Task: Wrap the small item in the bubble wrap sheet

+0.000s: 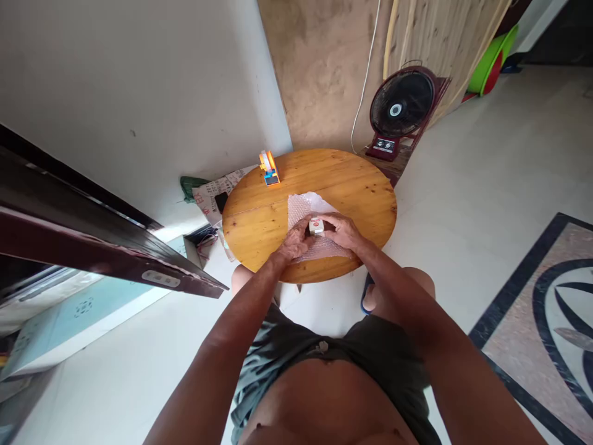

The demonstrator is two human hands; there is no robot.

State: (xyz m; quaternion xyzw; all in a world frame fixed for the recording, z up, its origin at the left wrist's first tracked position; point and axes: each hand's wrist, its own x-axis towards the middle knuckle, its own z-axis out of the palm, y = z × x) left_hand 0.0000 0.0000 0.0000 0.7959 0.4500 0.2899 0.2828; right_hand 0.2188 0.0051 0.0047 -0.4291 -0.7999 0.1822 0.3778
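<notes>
A small white box with a red mark on top sits on a sheet of bubble wrap spread on a round wooden table. My left hand grips the box from the left, fingers curled against it. Pressing in from the right, my right hand has its fingers closed on the box too. Both hands rest on the near part of the bubble wrap.
An orange and blue tape dispenser stands at the table's far left edge. A dark floor fan stands behind the table by the wall. Papers and a bag lie on the floor to the left. A dark door edge juts in from the left.
</notes>
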